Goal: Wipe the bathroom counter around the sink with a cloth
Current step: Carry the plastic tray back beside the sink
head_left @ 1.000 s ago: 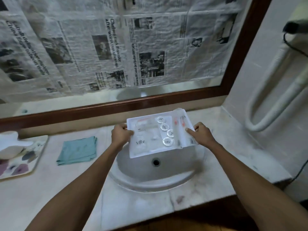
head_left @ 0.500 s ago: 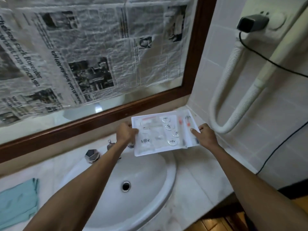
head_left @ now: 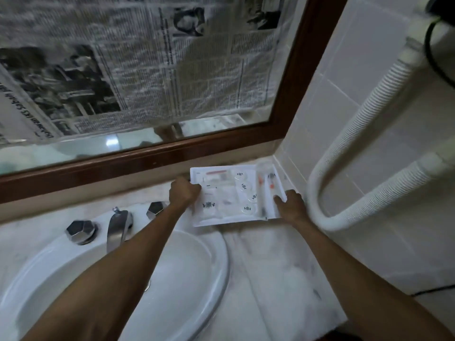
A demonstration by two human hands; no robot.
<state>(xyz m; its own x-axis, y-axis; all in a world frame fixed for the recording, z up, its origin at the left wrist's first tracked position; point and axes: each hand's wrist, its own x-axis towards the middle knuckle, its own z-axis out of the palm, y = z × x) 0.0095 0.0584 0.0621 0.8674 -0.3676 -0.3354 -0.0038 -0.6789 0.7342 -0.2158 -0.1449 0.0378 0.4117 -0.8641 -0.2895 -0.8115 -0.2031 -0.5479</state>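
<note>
A white amenity tray (head_left: 197, 174) with small sealed packets and round lids sits low at the counter's back right corner, against the tiled wall. My left hand (head_left: 183, 193) grips its left edge and my right hand (head_left: 290, 205) grips its right front corner. The white oval sink (head_left: 216, 262) lies to the left, partly covered by my left forearm. Pale marble counter (head_left: 278, 274) stretches between the sink and the wall. The cloth is out of view.
A chrome tap (head_left: 119, 226) and two faceted knobs (head_left: 80, 231) (head_left: 155, 209) stand behind the sink. A wood-framed mirror (head_left: 295, 77) covered in newspaper hangs above. A white ribbed hose (head_left: 369, 112) loops on the right wall.
Both hands carried the tray from above the sink to the right back corner and lowered it to the counter. The view swung right, so the teal cloth left the frame.
</note>
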